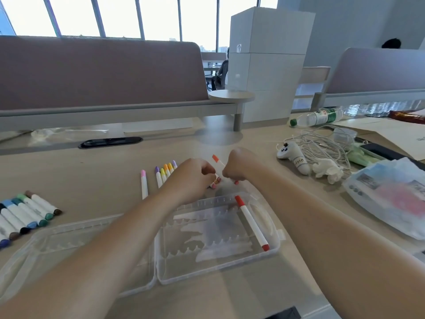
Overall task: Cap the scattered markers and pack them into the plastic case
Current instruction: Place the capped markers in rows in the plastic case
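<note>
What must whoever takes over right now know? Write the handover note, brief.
Left hand: grips a small bunch of markers just beyond the case.
Right hand: pinches the orange marker.
Plastic case: open, lid flat to its left; one red marker lies in its right side.
Done: one marker packed.
Left: pack the held ones, then the pink marker, the purple-to-orange group and the blue, green and brown row at far left; check caps.
</note>
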Demonstrator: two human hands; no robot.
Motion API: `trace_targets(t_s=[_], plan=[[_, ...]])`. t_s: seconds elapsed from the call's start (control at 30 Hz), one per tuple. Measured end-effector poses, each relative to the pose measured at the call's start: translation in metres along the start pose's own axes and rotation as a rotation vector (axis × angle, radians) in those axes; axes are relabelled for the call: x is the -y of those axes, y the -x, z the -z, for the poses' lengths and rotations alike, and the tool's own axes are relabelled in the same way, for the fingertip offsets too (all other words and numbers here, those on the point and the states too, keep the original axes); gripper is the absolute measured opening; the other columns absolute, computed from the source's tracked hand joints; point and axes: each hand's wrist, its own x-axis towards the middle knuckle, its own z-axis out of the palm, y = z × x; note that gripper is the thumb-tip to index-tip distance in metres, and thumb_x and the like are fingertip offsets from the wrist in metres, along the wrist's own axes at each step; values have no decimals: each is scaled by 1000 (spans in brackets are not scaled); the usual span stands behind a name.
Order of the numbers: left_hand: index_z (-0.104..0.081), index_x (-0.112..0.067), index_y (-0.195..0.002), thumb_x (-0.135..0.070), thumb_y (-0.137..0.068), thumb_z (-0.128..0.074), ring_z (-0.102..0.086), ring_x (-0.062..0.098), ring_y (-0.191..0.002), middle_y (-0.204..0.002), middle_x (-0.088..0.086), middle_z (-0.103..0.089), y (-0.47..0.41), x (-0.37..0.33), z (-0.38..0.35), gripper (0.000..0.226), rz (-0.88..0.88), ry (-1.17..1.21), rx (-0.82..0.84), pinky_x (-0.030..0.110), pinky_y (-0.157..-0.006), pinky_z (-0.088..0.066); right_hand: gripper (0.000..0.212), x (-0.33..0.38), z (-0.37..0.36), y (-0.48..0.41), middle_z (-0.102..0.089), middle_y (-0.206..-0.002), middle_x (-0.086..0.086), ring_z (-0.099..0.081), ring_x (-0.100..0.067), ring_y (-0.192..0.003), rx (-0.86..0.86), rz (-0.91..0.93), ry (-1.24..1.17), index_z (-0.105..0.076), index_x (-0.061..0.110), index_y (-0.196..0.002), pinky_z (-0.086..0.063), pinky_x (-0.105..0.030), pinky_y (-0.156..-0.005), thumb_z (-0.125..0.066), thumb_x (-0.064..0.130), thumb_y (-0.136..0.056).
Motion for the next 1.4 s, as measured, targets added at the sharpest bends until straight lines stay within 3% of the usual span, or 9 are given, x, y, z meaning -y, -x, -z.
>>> trace_targets(t_s=[0.13, 0.37, 0.47, 0.63, 0.73, 0.83, 1.0, 1.2, 1.4], plan=[[-71, -15, -113, -25, -97, -54, -60, 15, -89, -110, -1, -69, 17, -8, -3, 25, -27, 4, 22, 22, -75, -45, 18, -11, 30, 51, -52, -56, -7, -43, -15, -40, 125, 3, -140, -60, 4, -68, -36, -15, -41, -62, 6, -86], [-67, -24, -120, -25, -94, -60, -57, 14, -111, -117, -9, -62, 55, -26, -13, 28, -119, -57, 165, 28, -97, -44, 30, -29, 41, 129, -39, -48, -3, -27, -16, -41, 402, 11, -101, -47, 15, -54, -21, -21, -45, -59, 13, -81], [-70, -29, -105, -26, -92, -60, -63, 20, -103, -107, -3, -65, 67, -29, -19, 17, -198, -99, 167, 33, -88, -49, 27, -30, 33, 144, -43, -50, -4, -30, -17, -41, 405, 23, -70, -48, 15, -54, -23, -21, -45, -58, 13, -79], [-71, -11, -106, -15, -98, -52, -60, 20, -91, -105, 5, -67, 73, -33, -30, 21, -228, -161, 178, 11, -61, -37, 29, -35, 17, 148, -43, -36, -3, -32, -15, -27, 356, 24, -117, -49, 8, -54, -24, -12, -38, -54, 5, -82], [-68, -14, -116, -18, -99, -50, -61, 22, -102, -112, 5, -67, 75, -32, -34, 26, -184, -159, 201, 16, -78, -41, 33, -38, 13, 147, -41, -30, 0, -31, -12, -22, 353, 26, -124, -49, 7, -55, -22, -10, -35, -55, 7, -87], [-67, -10, -116, -15, -100, -49, -60, 19, -93, -110, 7, -68, 77, -32, -34, 25, -225, -133, 229, 3, -71, -36, 34, -39, 9, 140, -41, -32, -1, -33, -14, -27, 357, 19, -81, -50, 6, -54, -25, -14, -35, -56, 8, -88], [-69, -21, -116, -26, -97, -57, -61, 16, -97, -116, -2, -69, 73, -30, -37, 23, -192, -158, 213, 17, -77, -44, 38, -42, 7, 128, -52, -52, -7, -43, -20, -46, 369, 51, 86, -58, 6, -65, -38, -26, -51, -64, 32, -92], [-72, -18, -101, -20, -94, -59, -63, 19, -87, -102, 1, -72, 70, -30, -38, 15, -215, -215, 212, 24, -69, -48, 27, -39, 6, 117, -52, -64, -8, -42, -19, -51, 442, 48, 154, -60, 6, -83, -37, -26, -53, -62, 30, -95], [-71, -24, -94, -9, -97, -51, -65, 28, -86, -89, 3, -68, 65, -29, -33, 25, -157, -143, 268, 35, -71, -53, 33, -40, 11, 119, -48, -63, -6, -39, -18, -49, 478, 43, 137, -56, 10, -73, -34, -24, -49, -61, 34, -95]])
